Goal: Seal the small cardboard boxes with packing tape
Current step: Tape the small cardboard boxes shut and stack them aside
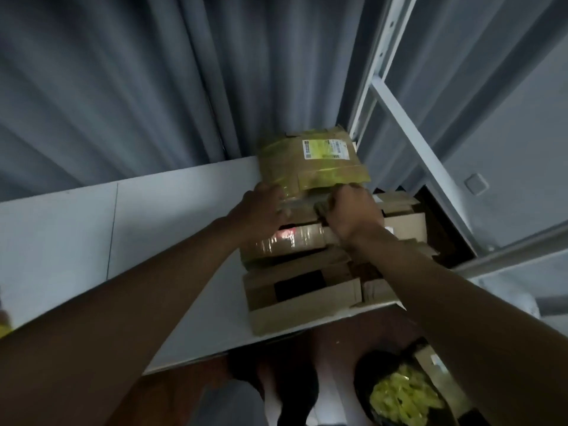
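Boxes are stacked on the pale surface (190, 229), and we hold the top box (310, 161) by its near edge: left hand (261, 210) curled round the left corner, right hand (350, 210) gripping just beside it, fingers hidden. Blur hides any tape there. Beyond our fingertips the label faces up; we should steady the box and press seams flat.

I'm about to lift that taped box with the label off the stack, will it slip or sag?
The taped box probably stays stiff: its cardboard faces look flat. The glossy tape may feel slick under the left hand and right hand. It overhangs the stack, so it could tip.
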